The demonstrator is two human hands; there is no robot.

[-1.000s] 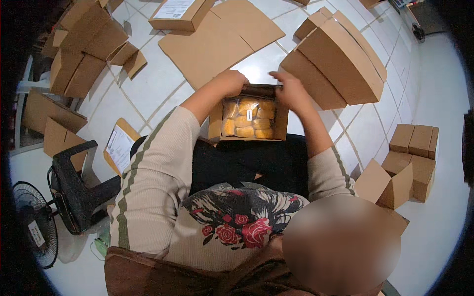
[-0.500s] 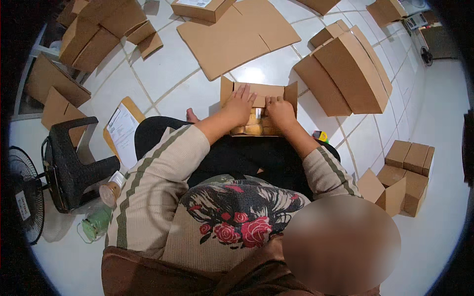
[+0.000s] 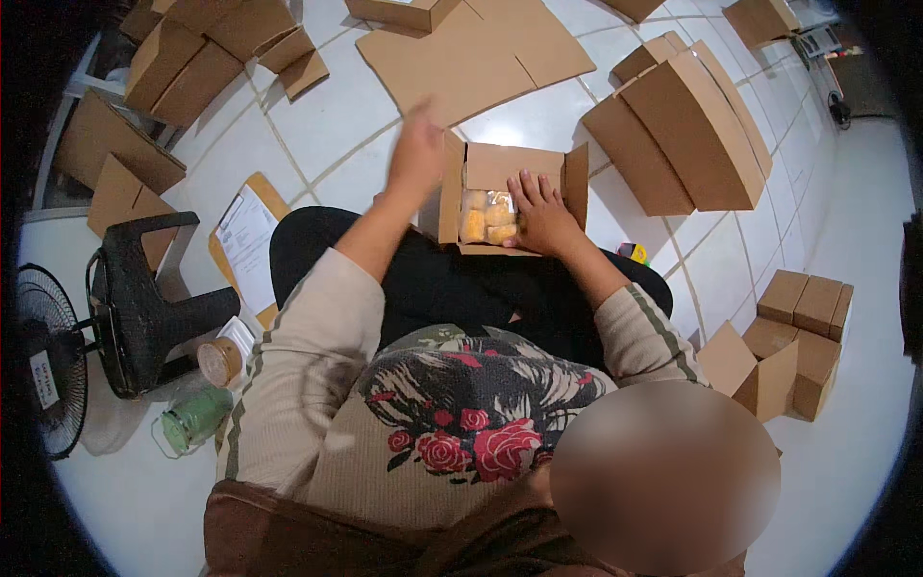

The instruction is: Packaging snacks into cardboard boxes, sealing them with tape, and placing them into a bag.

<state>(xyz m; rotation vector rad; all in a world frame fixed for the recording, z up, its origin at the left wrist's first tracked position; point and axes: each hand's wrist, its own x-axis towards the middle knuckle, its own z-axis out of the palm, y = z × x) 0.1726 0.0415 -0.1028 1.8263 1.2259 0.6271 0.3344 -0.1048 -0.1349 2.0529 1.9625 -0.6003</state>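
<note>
The box (image 3: 510, 197) sits open on the lap, packets (image 3: 488, 219) inside. Right hand (image 3: 540, 216) lies flat, fingers spread, on them. Left hand (image 3: 416, 152), blurred, seems open and empty, just left of the box.

The left hand (image 3: 415, 154) is raised ahead of the body, fingers loosely extended and blurred, the forearm stretched forward. The right hand (image 3: 541, 216) is laid flat, palm down, fingers spread, below and right of it.
</note>
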